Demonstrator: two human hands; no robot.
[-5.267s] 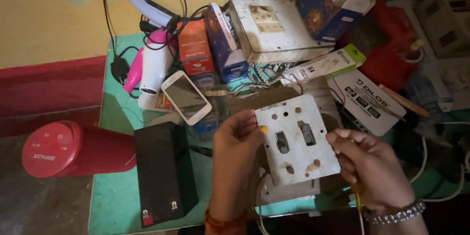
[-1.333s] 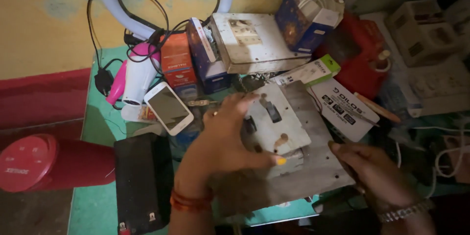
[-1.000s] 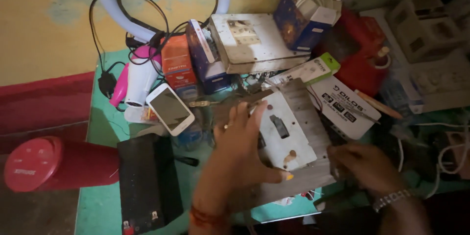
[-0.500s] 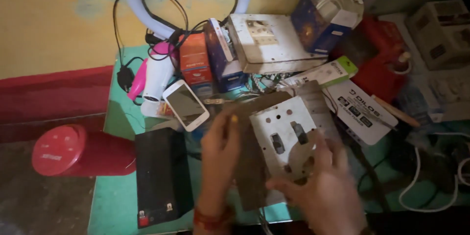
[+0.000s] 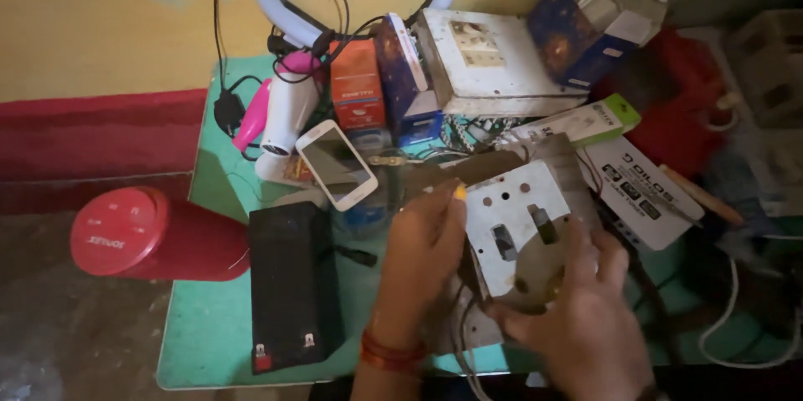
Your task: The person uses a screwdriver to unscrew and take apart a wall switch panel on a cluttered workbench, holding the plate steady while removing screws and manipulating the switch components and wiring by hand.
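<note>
White plastic, one switch plate (image 5: 525, 229) carrying two dark rockers, sits low and centre between two hands above the green table (image 5: 209, 342). The left hand (image 5: 422, 255) grips its left edge, thumb on the face; the right hand (image 5: 577, 317) lies over its lower right corner, fingers curled onto it. Around them: one black battery (image 5: 293, 284) just left, one white phone (image 5: 336, 164) beyond it, one red cylinder (image 5: 142, 234) off the table's left edge, one white dryer (image 5: 288, 108) with pink trim, one ring light (image 5: 276, 8) at the wall. Half a second ago the right hand sat lower on the plate; five seconds ago it held only the right edge, leaving the face uncovered.
</note>
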